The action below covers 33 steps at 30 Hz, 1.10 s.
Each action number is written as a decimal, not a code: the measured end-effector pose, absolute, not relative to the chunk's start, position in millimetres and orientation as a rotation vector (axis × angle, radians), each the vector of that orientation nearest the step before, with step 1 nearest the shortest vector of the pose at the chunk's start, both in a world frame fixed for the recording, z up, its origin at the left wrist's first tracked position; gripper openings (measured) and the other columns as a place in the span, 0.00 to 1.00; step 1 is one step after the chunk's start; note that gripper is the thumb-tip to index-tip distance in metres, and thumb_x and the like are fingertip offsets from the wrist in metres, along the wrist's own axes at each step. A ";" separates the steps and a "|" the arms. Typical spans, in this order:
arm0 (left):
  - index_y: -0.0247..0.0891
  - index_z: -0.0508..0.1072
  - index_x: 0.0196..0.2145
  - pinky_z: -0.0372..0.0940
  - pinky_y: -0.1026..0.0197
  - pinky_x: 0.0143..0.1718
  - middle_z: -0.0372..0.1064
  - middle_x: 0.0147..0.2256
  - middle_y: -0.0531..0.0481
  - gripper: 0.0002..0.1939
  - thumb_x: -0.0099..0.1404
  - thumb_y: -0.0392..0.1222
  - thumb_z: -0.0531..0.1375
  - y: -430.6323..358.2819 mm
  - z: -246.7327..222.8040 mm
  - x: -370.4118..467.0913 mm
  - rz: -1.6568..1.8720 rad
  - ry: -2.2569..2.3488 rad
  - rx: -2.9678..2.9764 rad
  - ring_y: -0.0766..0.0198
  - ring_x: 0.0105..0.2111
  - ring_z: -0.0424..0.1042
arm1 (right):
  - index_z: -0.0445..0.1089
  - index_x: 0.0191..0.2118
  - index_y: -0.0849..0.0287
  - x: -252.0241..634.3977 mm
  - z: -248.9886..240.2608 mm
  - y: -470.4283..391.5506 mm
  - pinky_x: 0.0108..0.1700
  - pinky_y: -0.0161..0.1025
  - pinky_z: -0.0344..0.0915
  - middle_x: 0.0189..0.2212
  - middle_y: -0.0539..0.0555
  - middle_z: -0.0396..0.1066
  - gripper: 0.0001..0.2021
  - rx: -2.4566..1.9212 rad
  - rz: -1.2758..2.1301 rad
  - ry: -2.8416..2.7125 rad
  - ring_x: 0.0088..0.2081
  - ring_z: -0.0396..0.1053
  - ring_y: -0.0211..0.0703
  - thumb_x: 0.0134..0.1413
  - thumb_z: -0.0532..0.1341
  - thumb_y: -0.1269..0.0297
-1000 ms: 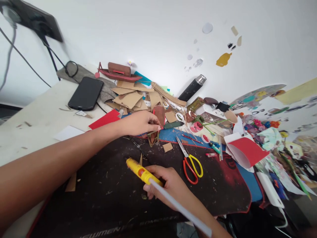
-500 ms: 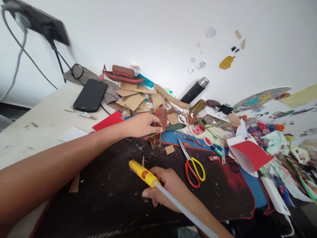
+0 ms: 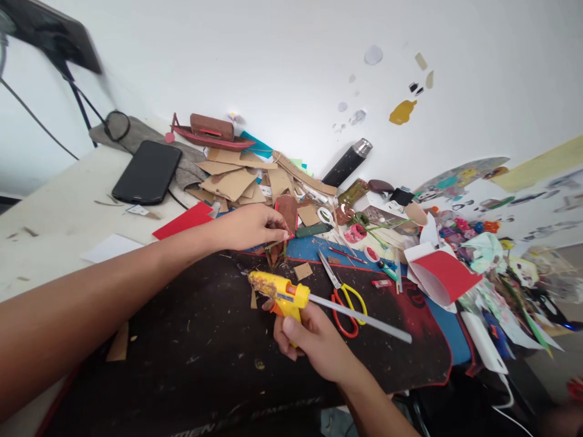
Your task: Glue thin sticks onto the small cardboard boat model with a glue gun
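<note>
My right hand (image 3: 305,331) is wrapped round the handle of a yellow glue gun (image 3: 280,288), its nozzle pointing left and a long pale glue stick (image 3: 364,318) sticking out behind. Beyond it, my left hand (image 3: 257,227) has thumb and fingers pinched together at the near end of a brown, red-edged piece (image 3: 286,211); what lies between the fingertips is too small to make out. Just below those fingertips sit small brown and green scraps (image 3: 274,254). Scissors with red and yellow handles (image 3: 341,294) lie open on the dark mat (image 3: 195,346).
Cardboard scraps (image 3: 232,182) are piled behind my left hand, with a model boat (image 3: 212,133) at the wall. A phone (image 3: 148,172) lies at the left. A black flask (image 3: 348,162), tape rolls and red paper (image 3: 446,276) are to the right.
My right hand has turned the glue gun, so its side now shows and the glue stick points more to the right. My left hand keeps its pinch. The whole view has shifted slightly.
</note>
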<state>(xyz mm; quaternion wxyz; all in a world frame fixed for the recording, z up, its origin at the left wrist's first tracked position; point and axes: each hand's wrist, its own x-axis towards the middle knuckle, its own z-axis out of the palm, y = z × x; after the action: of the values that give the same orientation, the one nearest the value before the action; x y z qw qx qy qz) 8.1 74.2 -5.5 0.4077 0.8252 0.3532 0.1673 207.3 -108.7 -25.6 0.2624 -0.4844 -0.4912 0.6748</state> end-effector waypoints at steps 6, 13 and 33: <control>0.40 0.83 0.41 0.63 0.58 0.39 0.82 0.37 0.48 0.16 0.69 0.52 0.60 74.8 -6.8 8.8 0.414 0.903 2.066 0.59 0.36 0.76 | 0.71 0.56 0.62 210.0 -21.8 -110.4 0.27 0.34 0.59 0.29 0.54 0.73 0.35 -1.032 2.099 -1.089 0.26 0.65 0.38 0.62 0.62 0.32; 0.41 0.83 0.41 0.63 0.59 0.38 0.82 0.37 0.49 0.16 0.68 0.52 0.59 72.9 -4.9 8.5 0.412 0.910 2.056 0.60 0.35 0.76 | 0.72 0.58 0.65 209.0 -32.8 -112.0 0.28 0.33 0.65 0.29 0.55 0.76 0.31 -0.977 2.146 -1.036 0.24 0.68 0.36 0.65 0.64 0.39; 0.41 0.83 0.40 0.63 0.61 0.38 0.82 0.36 0.50 0.15 0.68 0.51 0.59 74.1 -6.5 9.0 0.422 0.885 2.064 0.60 0.35 0.76 | 0.71 0.56 0.57 199.7 -43.2 -116.1 0.41 0.39 0.70 0.41 0.57 0.81 0.17 -1.477 0.864 -1.914 0.37 0.77 0.47 0.65 0.61 0.59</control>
<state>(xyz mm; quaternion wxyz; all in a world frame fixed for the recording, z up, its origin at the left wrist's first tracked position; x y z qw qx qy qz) 9.0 74.1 -6.5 0.4153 0.8217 0.3521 0.1681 199.7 -116.1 -43.2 0.2832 -0.5519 -0.7149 0.3227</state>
